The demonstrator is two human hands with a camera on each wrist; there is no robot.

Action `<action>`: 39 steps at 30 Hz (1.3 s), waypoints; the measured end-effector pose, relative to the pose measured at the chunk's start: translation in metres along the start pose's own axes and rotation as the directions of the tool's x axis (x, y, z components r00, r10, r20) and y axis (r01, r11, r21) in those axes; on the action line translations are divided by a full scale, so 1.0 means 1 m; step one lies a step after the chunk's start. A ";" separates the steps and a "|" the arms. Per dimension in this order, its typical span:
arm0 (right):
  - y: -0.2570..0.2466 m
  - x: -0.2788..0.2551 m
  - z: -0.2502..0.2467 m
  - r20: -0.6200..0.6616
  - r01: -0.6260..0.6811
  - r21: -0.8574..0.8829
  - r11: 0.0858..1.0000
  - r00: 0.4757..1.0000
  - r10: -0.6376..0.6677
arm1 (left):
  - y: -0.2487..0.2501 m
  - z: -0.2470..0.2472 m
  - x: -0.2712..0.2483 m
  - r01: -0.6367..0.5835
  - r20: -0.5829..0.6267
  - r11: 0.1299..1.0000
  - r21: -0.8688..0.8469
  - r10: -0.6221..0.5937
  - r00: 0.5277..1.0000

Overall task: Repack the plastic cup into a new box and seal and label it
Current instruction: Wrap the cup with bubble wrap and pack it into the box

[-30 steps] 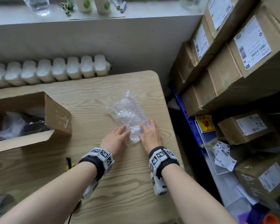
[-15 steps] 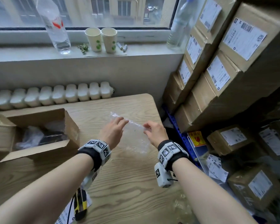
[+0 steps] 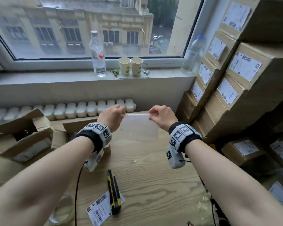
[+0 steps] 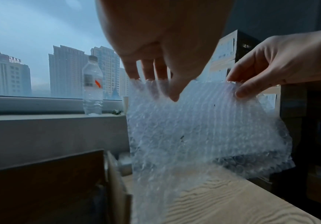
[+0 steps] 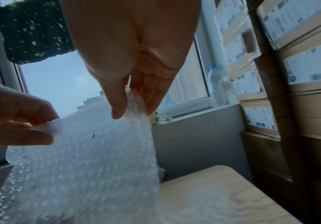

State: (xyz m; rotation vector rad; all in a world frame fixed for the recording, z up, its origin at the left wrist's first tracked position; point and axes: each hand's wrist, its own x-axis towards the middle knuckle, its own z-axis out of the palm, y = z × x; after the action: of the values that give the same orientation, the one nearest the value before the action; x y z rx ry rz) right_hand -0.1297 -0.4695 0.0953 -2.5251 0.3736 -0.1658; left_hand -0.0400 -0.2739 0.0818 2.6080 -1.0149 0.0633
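A sheet of clear bubble wrap [image 3: 140, 128] hangs in the air above the wooden table [image 3: 153, 176]. My left hand [image 3: 112, 115] pinches its upper left corner and my right hand [image 3: 161, 116] pinches its upper right corner. In the left wrist view the bubble wrap [image 4: 203, 128] hangs below my left hand [image 4: 167, 84], thumb in front and fingers behind, with my right hand [image 4: 255, 80] at its other corner. In the right wrist view my right hand [image 5: 132, 98] pinches the bubble wrap [image 5: 90, 166]. An open cardboard box [image 3: 21, 136] lies at the left of the table. The plastic cup is not visible.
A yellow-and-black box cutter [image 3: 113, 193] lies on a shipping label [image 3: 101, 209] near the table's front, with a tape roll [image 3: 62, 211] at the front left. Labelled cardboard boxes [image 3: 235, 79] are stacked at the right. Bottles and two paper cups [image 3: 131, 66] stand on the windowsill.
Both hands lifted the bubble wrap off the table and now hold it up by its top corners. The head view has tilted up toward the window.
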 end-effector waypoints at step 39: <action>-0.105 -0.016 0.189 0.095 0.311 -0.441 0.842 0.949 -0.301 | -0.185 0.018 -0.137 0.021 0.127 0.996 0.088 -0.032 0.991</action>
State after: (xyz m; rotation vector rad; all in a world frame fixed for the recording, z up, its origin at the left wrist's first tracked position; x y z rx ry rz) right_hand -0.0837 -0.2819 -0.0023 -3.0375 -0.0166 -0.1919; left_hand -0.0208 -0.0640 -0.0122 2.7337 -1.0419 -0.0690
